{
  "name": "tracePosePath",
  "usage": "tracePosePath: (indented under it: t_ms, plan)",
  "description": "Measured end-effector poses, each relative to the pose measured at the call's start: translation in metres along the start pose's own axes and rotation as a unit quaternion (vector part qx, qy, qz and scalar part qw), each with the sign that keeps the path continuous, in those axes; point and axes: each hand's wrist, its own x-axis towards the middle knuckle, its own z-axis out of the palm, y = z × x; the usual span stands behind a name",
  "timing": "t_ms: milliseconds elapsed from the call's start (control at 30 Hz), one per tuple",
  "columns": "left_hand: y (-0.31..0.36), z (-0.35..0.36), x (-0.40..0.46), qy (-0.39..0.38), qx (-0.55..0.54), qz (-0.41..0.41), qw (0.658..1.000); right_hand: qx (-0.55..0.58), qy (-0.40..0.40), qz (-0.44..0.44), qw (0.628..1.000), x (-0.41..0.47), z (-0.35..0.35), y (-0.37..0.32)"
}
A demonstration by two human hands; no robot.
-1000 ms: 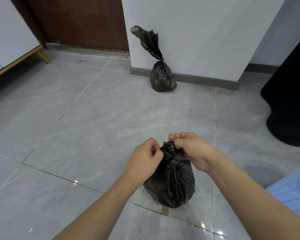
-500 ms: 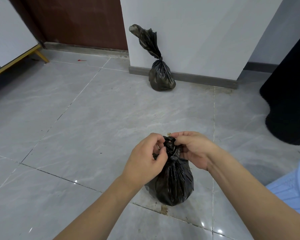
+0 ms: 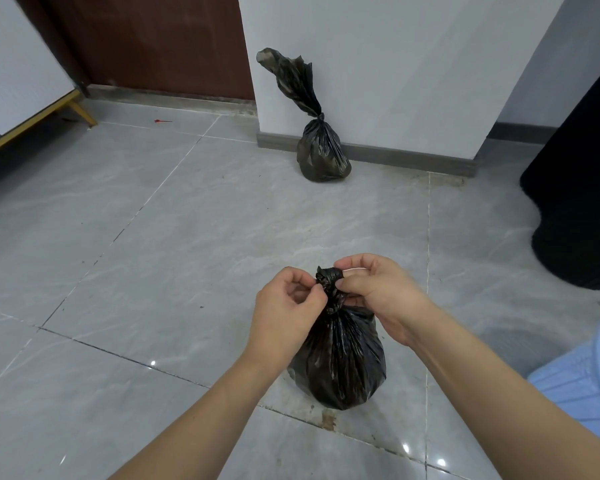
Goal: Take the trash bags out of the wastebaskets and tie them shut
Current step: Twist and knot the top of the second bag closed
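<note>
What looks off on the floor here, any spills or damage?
No spill. A brown stain marks the tile joint just in front of the near bag, and a small red scrap lies by the door. Both bags look intact.

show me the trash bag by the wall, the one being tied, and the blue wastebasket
Trash bag by the wall [image 3: 323, 157], head view, on its full lower body.
Bag being tied [image 3: 340, 362], head view, on its bulging body below the knot.
Blue wastebasket [image 3: 582, 386], head view, on its ribbed side.

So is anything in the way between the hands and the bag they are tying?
No. Both the left hand and the right hand already pinch the twisted neck of the black bag on the floor, so nothing visible stands between them.
</note>
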Motion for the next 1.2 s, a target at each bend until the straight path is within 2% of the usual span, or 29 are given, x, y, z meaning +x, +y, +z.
tracePosePath:
  t_ms: [200, 467, 600, 733, 900, 1000, 1067, 1133, 1200]
  plan:
    - [0.0, 0.001, 0.006, 0.013, -0.042, -0.048, 0.998, -0.046, 0.023, -0.028, 0.998, -0.002, 0.006, 0.003]
    - [-0.006, 0.001, 0.009, -0.003, -0.044, -0.073, 0.996, -0.079, 0.039, -0.054, 0.995, 0.001, 0.007, 0.006]
    - [-0.009, 0.001, 0.01, -0.002, -0.081, -0.09, 0.993, -0.106, 0.042, -0.056, 0.992, 0.003, 0.004, 0.011]
    - [-0.011, -0.001, 0.007, 0.006, -0.045, -0.07, 0.997, -0.149, 0.053, -0.062, 0.985, 0.004, 0.003, 0.016]
    - [-0.009, -0.008, 0.005, 0.027, 0.011, 0.002, 1.0, -0.162, 0.062, -0.054, 0.983, 0.005, 0.004, 0.018]
    - [-0.001, -0.011, 0.007, 0.04, -0.024, 0.017, 0.999, -0.145, 0.051, -0.053, 0.987, 0.006, 0.002, 0.021]
    - [0.005, -0.012, 0.01, 0.041, -0.084, 0.001, 0.996, -0.139, 0.049, -0.048, 0.988, 0.006, 0.001, 0.023]
    - [0.011, -0.012, 0.012, 0.022, -0.174, -0.039, 0.984, -0.133, 0.044, -0.049, 0.989, 0.006, 0.001, 0.025]
    - [0.015, -0.011, 0.012, -0.021, -0.196, -0.074, 0.978, -0.14, 0.043, -0.058, 0.988, 0.005, 0.002, 0.026]
